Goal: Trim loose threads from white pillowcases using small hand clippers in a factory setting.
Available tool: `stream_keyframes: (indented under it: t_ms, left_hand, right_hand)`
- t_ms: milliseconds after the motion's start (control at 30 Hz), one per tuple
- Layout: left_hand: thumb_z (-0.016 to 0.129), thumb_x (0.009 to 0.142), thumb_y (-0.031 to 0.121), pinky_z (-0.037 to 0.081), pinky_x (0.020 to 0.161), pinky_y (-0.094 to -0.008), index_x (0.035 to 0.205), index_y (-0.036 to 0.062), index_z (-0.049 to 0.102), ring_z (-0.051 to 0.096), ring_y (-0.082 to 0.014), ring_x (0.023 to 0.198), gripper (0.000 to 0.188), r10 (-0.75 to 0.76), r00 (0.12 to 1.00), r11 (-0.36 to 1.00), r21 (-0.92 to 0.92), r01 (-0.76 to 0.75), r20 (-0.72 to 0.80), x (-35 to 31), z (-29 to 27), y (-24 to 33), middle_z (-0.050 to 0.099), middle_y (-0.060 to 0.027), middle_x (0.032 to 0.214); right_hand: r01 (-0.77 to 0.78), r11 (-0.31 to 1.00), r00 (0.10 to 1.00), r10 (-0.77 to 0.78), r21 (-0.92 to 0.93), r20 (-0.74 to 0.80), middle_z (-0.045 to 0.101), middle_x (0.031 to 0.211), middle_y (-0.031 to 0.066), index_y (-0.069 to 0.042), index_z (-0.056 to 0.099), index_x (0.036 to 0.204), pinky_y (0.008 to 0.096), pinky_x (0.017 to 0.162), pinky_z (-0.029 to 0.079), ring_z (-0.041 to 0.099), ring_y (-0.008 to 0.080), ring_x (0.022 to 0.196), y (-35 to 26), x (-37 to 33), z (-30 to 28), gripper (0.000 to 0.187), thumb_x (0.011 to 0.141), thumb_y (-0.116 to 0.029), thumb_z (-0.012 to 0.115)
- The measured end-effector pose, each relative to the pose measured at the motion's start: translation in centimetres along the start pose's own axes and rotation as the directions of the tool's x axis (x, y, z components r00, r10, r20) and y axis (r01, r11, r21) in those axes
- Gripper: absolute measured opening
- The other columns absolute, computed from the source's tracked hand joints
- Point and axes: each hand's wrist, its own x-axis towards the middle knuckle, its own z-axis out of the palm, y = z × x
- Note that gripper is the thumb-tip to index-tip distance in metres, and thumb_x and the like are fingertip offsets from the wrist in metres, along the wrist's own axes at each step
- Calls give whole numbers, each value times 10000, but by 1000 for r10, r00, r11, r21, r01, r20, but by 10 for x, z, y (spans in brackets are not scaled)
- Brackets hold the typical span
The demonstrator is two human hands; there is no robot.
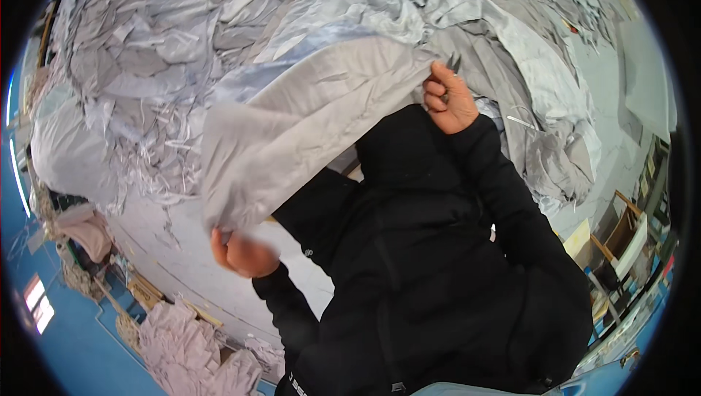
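A long piece of light grey cloth (314,115) is stretched slantwise between my two hands, bowed upward along its far edge. At the lower left my left hand (248,256), smeared a little by motion, is closed on one corner. My right hand (451,100), higher and to the right, pinches the opposite end between thumb and fingers. Dark pointed tips (454,62) stick out beside the right fingertips, perhaps of small snips; the rest is hidden. Behind the cloth lies a large heap of grey and whitish fabric (168,38).
The heap spreads over a pale table (161,228). Loose white strings (168,155) tangle at its left side. Pinkish cloth (186,345) is piled at the lower left, near a cardboard box (144,290). Wooden frames or furniture (621,232) stand at the right.
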Motion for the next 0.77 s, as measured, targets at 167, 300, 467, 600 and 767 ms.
stream_keyframes:
  t_ms: [167,300,467,600,767]
  left_hand:
    - [504,771,-178,463,969,-415,960,-3,575,562,-380,1170,268,-119,986,993,1,119,115,-23,-2,7,562,-227,1276]
    - [540,801,-160,461,982,-419,955,-6,588,563,-376,1179,223,-139,984,989,-44,144,107,-29,-3,5,552,-226,1296]
    - [555,797,-161,468,978,-415,938,-15,586,576,-385,1159,204,-162,981,985,-46,168,103,-36,-4,3,571,-231,1274]
    - [582,783,-161,478,964,-406,921,-18,596,594,-384,1129,199,-168,980,984,-39,174,111,-42,-2,2,590,-230,1255]
    - [609,747,-153,506,915,-416,919,-16,617,600,-397,1112,221,-155,982,986,-50,161,105,-49,3,-5,591,-217,1265]
  right_hand:
    - [-110,990,994,110,88,0,428,653,-57,-157,521,804,221,388,212,324,59,507,-7,8,-17,210,974,-216,628]
    - [-129,980,992,128,148,20,465,688,-38,-126,523,801,214,381,223,399,54,535,-5,16,-19,198,946,-147,656]
    - [-198,971,970,214,133,-116,426,640,-41,-128,522,813,221,369,194,315,61,483,-6,24,-12,194,957,-156,649]
    - [-179,976,969,197,125,-151,390,586,-44,-139,505,763,222,353,172,266,68,443,-6,32,-10,256,928,-169,697]
    - [-184,973,957,210,137,-202,389,562,-17,-138,658,941,210,342,177,305,79,441,-17,49,-21,98,922,-220,708]
